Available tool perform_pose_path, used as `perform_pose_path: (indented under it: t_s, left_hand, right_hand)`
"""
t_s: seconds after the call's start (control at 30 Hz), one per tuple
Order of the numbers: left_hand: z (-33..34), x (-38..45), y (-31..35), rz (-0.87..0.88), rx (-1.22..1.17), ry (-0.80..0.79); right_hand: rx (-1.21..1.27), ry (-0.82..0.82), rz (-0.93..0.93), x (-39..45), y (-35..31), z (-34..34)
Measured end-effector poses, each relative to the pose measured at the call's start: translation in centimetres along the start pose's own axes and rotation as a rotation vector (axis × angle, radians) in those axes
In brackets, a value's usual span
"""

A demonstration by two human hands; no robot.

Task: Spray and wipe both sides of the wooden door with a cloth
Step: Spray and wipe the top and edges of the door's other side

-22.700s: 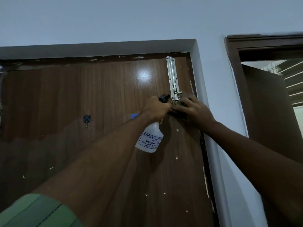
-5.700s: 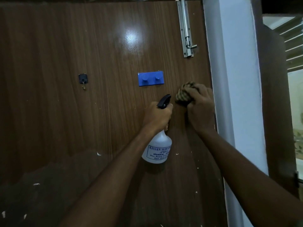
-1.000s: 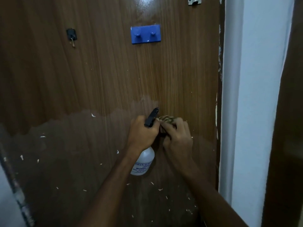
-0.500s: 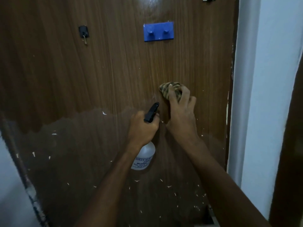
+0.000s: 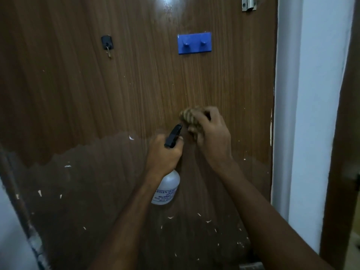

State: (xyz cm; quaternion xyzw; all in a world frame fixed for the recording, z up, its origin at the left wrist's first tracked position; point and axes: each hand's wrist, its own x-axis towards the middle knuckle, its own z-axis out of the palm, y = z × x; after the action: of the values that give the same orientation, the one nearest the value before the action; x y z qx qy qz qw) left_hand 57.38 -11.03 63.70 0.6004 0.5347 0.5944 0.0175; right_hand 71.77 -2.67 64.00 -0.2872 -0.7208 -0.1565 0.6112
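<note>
Right hand (image 5: 211,137) grips the bunched cloth (image 5: 190,118), pressed to the wooden door (image 5: 116,94) below the blue hook plate (image 5: 194,43). Left hand (image 5: 163,152) — fingers curled round the spray bottle (image 5: 167,190) neck — holds it just beside the cloth.

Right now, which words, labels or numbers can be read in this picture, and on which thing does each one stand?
"MUMBAI", partly readable: label on the spray bottle that the left hand holds.
Top label line, perhaps "KISSAN AGR...": cut off and blurred.
Other label lines: too small and blurred to read.
Wooden door, blue hook plate, cloth: no text.
</note>
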Motion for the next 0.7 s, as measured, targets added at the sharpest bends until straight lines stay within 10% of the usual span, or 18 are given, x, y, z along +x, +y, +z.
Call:
perform_pose_path:
  t_s: [0.7]
  left_hand:
    - [-4.1,0.1,-4.0,0.101,0.090,0.093]
  right_hand:
    - [0.012,0.037,0.095,-6.7,-5.6,5.4]
